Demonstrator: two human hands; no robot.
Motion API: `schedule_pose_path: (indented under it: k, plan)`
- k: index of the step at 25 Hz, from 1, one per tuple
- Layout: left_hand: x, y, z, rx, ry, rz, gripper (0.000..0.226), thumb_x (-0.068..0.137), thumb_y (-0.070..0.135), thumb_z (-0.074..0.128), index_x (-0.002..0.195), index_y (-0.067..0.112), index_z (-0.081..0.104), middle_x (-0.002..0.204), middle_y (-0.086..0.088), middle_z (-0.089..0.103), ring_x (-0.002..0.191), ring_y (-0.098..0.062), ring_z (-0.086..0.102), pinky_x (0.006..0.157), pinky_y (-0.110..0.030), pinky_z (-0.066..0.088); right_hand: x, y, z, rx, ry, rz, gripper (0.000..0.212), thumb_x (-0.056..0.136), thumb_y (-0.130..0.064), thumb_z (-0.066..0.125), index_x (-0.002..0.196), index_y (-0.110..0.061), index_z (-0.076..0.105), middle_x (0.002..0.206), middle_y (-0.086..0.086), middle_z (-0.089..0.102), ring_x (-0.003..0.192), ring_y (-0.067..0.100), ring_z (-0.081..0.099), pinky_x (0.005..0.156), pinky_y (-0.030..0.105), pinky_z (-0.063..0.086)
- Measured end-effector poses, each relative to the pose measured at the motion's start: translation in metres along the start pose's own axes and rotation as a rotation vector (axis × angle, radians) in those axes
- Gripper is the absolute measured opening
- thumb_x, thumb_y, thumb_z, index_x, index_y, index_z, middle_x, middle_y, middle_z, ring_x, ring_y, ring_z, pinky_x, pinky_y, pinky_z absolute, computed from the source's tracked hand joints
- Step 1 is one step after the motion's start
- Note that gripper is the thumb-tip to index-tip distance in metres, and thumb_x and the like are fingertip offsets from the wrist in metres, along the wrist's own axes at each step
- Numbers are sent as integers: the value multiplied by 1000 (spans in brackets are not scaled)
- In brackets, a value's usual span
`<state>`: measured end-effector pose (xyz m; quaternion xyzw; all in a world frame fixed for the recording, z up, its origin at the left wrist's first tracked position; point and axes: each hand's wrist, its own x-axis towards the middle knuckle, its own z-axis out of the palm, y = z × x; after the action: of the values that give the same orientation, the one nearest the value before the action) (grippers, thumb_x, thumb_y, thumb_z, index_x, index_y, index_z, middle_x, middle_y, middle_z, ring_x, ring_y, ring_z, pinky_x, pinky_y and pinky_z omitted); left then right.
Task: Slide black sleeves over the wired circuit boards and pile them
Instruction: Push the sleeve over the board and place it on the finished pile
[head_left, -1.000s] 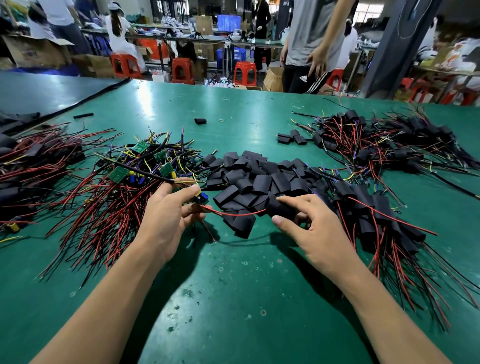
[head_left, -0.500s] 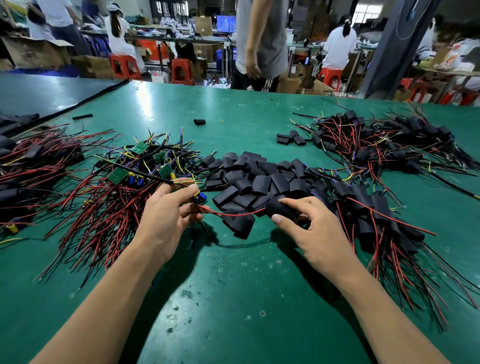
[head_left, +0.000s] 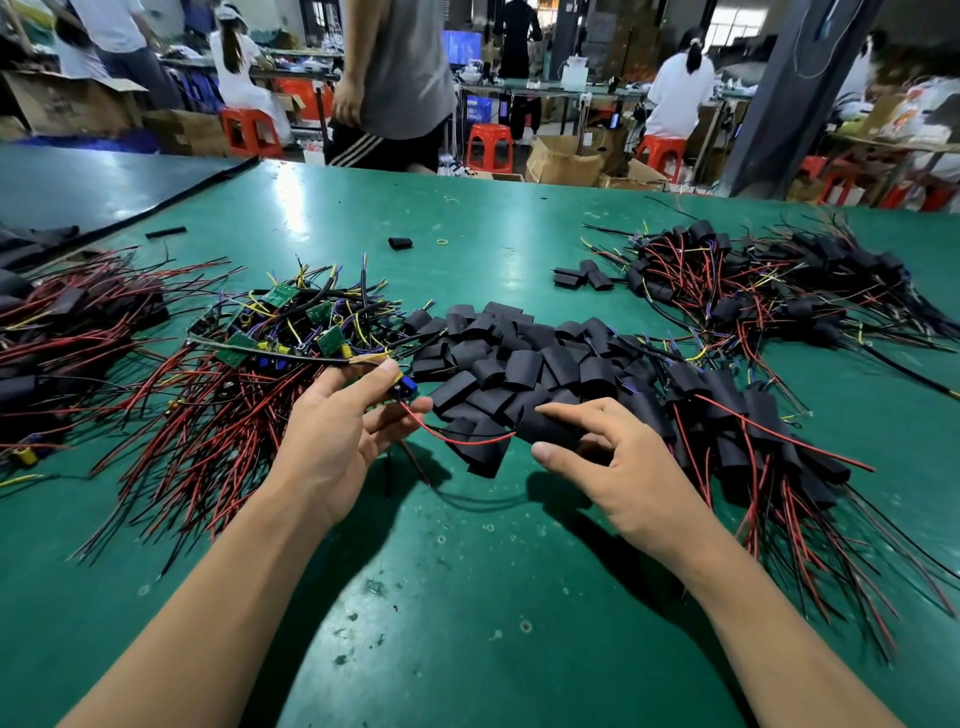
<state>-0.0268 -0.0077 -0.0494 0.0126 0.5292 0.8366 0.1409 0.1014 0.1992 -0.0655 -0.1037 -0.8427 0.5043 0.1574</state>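
Note:
My left hand (head_left: 337, 431) pinches a small wired circuit board (head_left: 402, 387) with a blue part, at the right edge of a heap of bare green boards (head_left: 291, 332) with red and black wires. A red wire (head_left: 457, 439) runs from that board to the right. My right hand (head_left: 618, 462) holds a black sleeve (head_left: 550, 428) between thumb and forefinger, at the front of a pile of loose black sleeves (head_left: 519, 358). To the right lies a pile of sleeved boards (head_left: 753, 415) with wires trailing toward me.
Another heap of sleeved boards (head_left: 769, 280) lies at the far right of the green table (head_left: 478, 597), and more lie at the far left (head_left: 67, 322). A stray sleeve (head_left: 400, 242) sits mid-table. A person in grey (head_left: 395, 78) stands beyond the far edge.
Both hands have barely shifted; my right fingers spread a little over the sleeve. The person in grey behind the table has walked to the left.

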Motion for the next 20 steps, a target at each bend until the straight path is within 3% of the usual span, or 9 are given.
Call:
schedule_pose_path:
  k: [3,6,10,12,16,20]
  plan:
    - [-3,4,4,-130,26,-20,8,93,12,64,91,9,57,89,-15,66,73,-28,75,60,-27,60,0,-2,-2,130,-39,37,36,81,-27,80,116,-29,72,112,-5,67,98,12,69,88,27,52]
    - [-5,8,7,-179,67,-34,11,94,13,63,88,10,54,108,-26,66,70,-24,75,57,-24,59,-1,-5,-8,267,-164,78,34,79,-26,84,111,-29,75,93,-10,74,73,1,66,69,11,47]
    - [-8,7,13,-218,73,-75,8,95,10,61,89,8,56,129,-30,59,72,-22,75,64,-25,61,-1,-6,-2,479,-242,115,39,73,-30,80,112,-25,75,65,-10,60,52,8,44,53,18,39]
    - [-11,4,16,-236,73,-107,8,93,9,63,90,5,57,126,-27,62,75,-25,75,65,-25,61,2,-6,-2,643,-207,124,44,73,-27,80,115,-18,73,62,-5,51,48,10,38,51,22,36]
    - [-16,-8,20,-153,4,-165,24,86,13,70,103,3,58,106,-22,67,67,-24,74,51,-24,58,4,-11,-6,971,-133,157,41,77,-17,69,118,-13,71,62,-3,43,43,9,35,46,22,37]
    - [-18,-14,21,-34,-111,-179,27,72,22,76,93,11,63,80,-8,69,67,-23,72,49,-23,56,6,-19,-7,1208,6,234,26,77,-14,61,98,-10,76,60,-2,44,40,8,36,42,21,37]
